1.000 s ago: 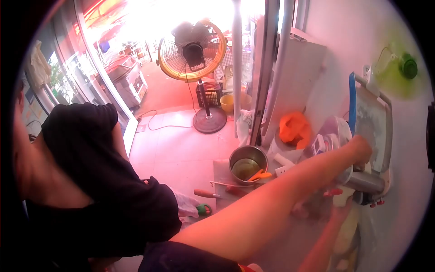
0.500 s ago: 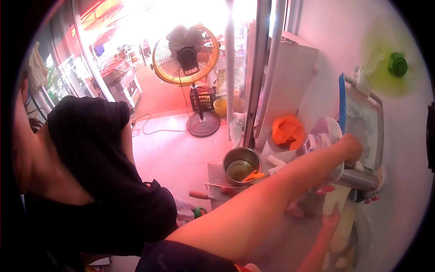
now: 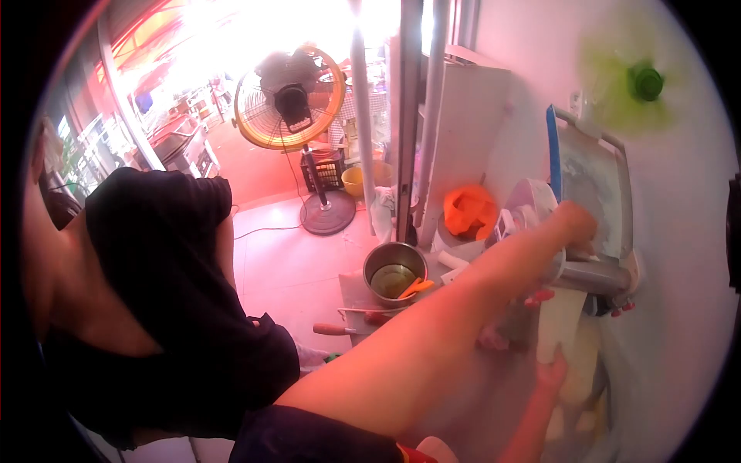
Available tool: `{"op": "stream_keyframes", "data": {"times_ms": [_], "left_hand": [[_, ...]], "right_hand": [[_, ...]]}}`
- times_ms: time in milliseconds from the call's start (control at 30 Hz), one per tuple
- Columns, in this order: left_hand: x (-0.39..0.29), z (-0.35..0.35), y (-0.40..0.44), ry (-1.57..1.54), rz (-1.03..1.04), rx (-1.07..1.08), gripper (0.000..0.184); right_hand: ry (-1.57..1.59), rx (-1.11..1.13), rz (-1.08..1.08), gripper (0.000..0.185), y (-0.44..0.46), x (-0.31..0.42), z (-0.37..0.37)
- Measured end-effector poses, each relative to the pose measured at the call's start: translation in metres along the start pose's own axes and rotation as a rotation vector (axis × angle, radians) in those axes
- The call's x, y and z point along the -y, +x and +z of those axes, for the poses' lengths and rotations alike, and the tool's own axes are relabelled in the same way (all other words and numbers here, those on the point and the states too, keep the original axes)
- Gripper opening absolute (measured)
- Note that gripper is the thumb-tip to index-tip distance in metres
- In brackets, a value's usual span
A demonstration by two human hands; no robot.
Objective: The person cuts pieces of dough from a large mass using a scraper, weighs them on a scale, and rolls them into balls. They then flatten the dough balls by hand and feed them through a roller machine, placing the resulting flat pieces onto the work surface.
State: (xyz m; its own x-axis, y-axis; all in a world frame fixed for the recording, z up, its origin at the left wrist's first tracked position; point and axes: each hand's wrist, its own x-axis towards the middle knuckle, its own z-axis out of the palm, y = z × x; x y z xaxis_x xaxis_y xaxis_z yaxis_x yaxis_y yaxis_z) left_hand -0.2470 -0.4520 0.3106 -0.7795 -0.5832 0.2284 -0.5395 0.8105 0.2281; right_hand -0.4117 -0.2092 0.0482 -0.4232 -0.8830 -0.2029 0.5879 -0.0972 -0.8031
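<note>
At the right, my left hand (image 3: 577,226) reaches across to the top of a dough roller machine (image 3: 594,276), beside its metal roller. Its fingers curl downward, and what lies under them is hidden. Below the roller hangs a pale, flat dough sheet (image 3: 559,320). My right hand (image 3: 551,372) grips the lower end of this sheet, with the thumb lying on its face. More pale dough (image 3: 580,378) lies beneath and behind that hand, partly blurred. A raised, framed clear guard with a blue edge (image 3: 553,150) stands behind my left hand.
A co-worker in a black top (image 3: 162,255) is close on the left. A steel pot (image 3: 395,275) and a wooden-handled tool (image 3: 332,329) are on the work surface. Beyond stand an orange bag (image 3: 471,212) and a floor fan (image 3: 291,104). A green fan (image 3: 645,82) spins at the wall.
The view has turned slightly right, shifting the surroundings left. My right hand is a little farther below the roller, and more of the dough sheet shows. My left hand stays by the roller.
</note>
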Motion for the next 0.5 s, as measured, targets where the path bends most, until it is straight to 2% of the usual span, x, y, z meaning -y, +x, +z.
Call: {"op": "stream_keyframes", "data": {"times_ms": [67, 133, 200, 267, 333, 367, 400, 433, 500], "left_hand": [[0.001, 0.005, 0.002, 0.004, 0.000, -0.053, 0.045], [0.000, -0.001, -0.004, -0.095, -0.008, -0.106, 0.049], [0.005, 0.011, 0.001, -0.069, 0.121, -0.337, 0.056], [-0.005, 0.001, -0.009, -0.040, 0.216, -0.556, 0.044], [-0.020, -0.010, -0.019, 0.025, 0.379, -0.821, 0.028], [-0.038, -0.015, -0.031, -0.056, 0.446, -0.875, 0.026], [-0.056, -0.022, -0.048, -0.180, 0.482, -0.777, 0.025], [-0.073, -0.022, -0.070, -0.297, 0.513, -0.673, 0.023], [-0.090, 0.003, -0.115, -0.721, 0.578, -0.179, 0.020]], "right_hand": [[-0.177, -0.041, -0.135, 0.045, -0.011, -0.004, 0.008], [-0.858, -0.107, -0.320, 0.050, -0.047, 0.011, 0.034], [-0.998, -0.100, -0.274, 0.050, -0.061, 0.028, 0.039], [-0.575, -0.092, -0.287, 0.048, -0.051, 0.014, 0.012], [-0.240, -0.073, -0.216, 0.039, -0.060, 0.021, 0.015], [-0.022, -0.061, -0.128, 0.037, -0.064, 0.028, 0.023], [0.199, -0.069, -0.042, 0.036, -0.068, 0.035, 0.031], [0.285, -0.110, -0.001, 0.036, -0.076, 0.045, 0.040], [0.376, -0.173, 0.052, 0.037, -0.091, 0.061, 0.056]]}}
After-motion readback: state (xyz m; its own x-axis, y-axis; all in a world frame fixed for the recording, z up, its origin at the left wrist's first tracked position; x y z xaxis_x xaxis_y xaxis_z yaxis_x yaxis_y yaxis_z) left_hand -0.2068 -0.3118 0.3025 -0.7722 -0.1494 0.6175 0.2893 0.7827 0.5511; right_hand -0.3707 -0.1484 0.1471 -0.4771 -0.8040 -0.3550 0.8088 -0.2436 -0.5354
